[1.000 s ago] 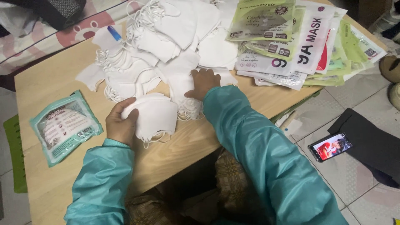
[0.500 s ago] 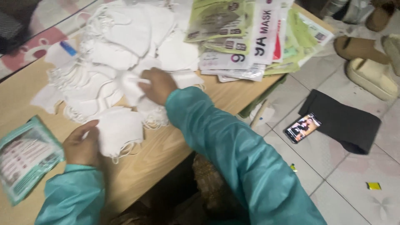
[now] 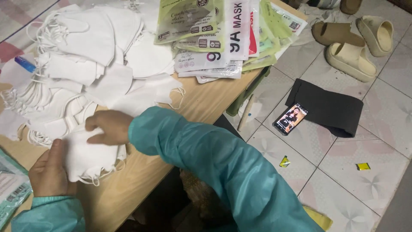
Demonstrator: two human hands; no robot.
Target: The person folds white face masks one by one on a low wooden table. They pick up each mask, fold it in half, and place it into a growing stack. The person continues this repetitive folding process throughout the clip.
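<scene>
Head view, looking down at a wooden counter [image 3: 189,109] beside a tiled floor [image 3: 386,116].

At the top of the counter lies a fanned stack of flat mask packets [image 3: 214,38]: pale green ones on top and at the right edge, and white ones with bold dark lettering and a red strip beneath. They overhang the counter's far corner. At the lower left edge, a teal-bordered packet [image 3: 10,189] with a white panel lies flat, partly cut off by the frame.

A loose heap of white face masks [image 3: 98,56] with thin ear loops covers the upper left of the counter, reaching up to the packets.

Both arms wear teal sleeves. The left hand [image 3: 49,172] sits at the lower left, its thumb laid over the left edge of a small stack of white masks [image 3: 88,157] near the counter's front edge; its fingers are hidden under the stack, so the grip is closed on it. The right hand [image 3: 107,128] rests on top of the same stack, fingers curled together and pressing down on the top mask.

On the floor to the right, a phone [image 3: 290,118] with a lit screen lies against a black cloth [image 3: 328,107]. Beige slippers [image 3: 352,43] sit beyond it, and two small yellow scraps [image 3: 362,166] lie on the tiles.
</scene>
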